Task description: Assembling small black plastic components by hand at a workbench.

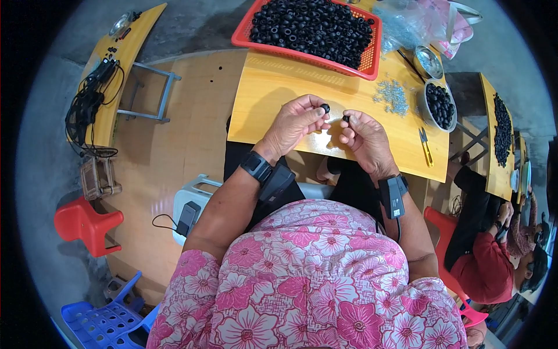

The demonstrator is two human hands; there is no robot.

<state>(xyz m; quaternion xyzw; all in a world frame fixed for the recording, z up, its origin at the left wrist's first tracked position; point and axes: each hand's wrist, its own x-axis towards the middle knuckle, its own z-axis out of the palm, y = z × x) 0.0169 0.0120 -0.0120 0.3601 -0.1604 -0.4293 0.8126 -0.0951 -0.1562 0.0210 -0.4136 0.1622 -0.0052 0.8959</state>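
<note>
**A Pinch on Each Side**

One small black piece (325, 108) is pinched between the thumb and forefinger of the left hand (295, 123), its other fingers loosely curled. A second black piece (346, 118), partly hidden, is gripped in a similarly tight pinch by the right hand (367, 138). Both are held apart on the near side of the red basket (367, 68), above the bench (261, 99). To the near right of the basket, clear bits (392, 97), a tub (426, 113) and yellow-handled snips (426, 148) are laid out. Either piece could be dropped should its rounded surface slip from so slight a hold; with the hands well short of the basket, it might be lost over the bench's front edge. The clear bits could be scattered by a wide rightward swing.
</note>
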